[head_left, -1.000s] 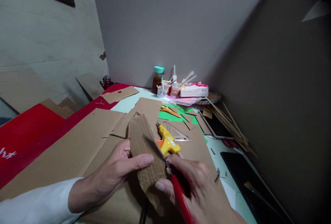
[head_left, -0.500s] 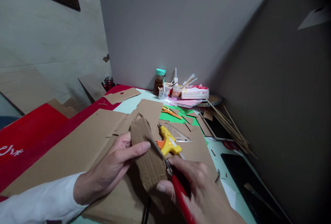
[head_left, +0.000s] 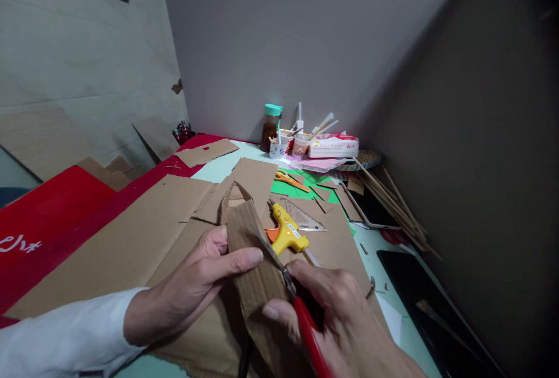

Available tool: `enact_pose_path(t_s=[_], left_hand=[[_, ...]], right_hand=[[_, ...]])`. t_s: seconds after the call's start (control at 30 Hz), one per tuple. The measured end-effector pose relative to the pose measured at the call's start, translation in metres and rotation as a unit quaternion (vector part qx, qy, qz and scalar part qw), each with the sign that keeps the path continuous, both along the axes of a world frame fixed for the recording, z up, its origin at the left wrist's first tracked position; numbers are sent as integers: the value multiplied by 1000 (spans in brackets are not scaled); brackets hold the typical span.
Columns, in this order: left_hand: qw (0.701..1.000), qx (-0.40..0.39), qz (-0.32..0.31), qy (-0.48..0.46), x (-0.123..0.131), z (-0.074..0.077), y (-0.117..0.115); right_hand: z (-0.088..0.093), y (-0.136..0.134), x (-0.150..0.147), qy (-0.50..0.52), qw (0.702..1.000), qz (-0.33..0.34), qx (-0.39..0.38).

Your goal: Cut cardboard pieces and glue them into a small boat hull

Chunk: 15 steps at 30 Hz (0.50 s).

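My left hand (head_left: 198, 282) pinches a long strip of corrugated cardboard (head_left: 251, 255), thumb on top and fingers behind it. My right hand (head_left: 345, 320) grips red-handled scissors (head_left: 301, 314) whose blades sit against the right edge of that strip. The strip tilts up and away from me, with a folded tip at its far end. A yellow hot glue gun (head_left: 286, 235) lies just beyond the scissor blades on flat cardboard.
Big cardboard sheets (head_left: 131, 232) cover the table over a red cloth (head_left: 52, 209). Orange scissors (head_left: 288, 180), green paper, a clear set square (head_left: 303, 218), a jar and cups (head_left: 283, 136) stand farther back. Wooden sticks (head_left: 393, 203) and dark trays lie at the right.
The cardboard strip has been turned and pushed a bit farther from me, and the scissors have moved along its edge. Both hands keep their grip.
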<state>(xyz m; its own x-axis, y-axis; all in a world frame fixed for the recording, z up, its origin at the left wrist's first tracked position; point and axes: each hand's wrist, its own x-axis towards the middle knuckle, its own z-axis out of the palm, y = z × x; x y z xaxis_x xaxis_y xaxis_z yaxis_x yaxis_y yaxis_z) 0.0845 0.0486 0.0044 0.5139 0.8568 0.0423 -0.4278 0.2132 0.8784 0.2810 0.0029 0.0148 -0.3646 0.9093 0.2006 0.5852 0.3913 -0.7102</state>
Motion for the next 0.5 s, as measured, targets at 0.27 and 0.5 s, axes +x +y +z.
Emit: enact_pose_path(t_s=[0.27, 0.5], left_hand=[[999, 34, -7, 35, 2, -1, -2], [995, 46, -28, 85, -2, 0, -6]], right_hand=[[6, 3, -4, -15, 1000, -19, 15], [3, 0, 0, -37, 999, -21, 26]])
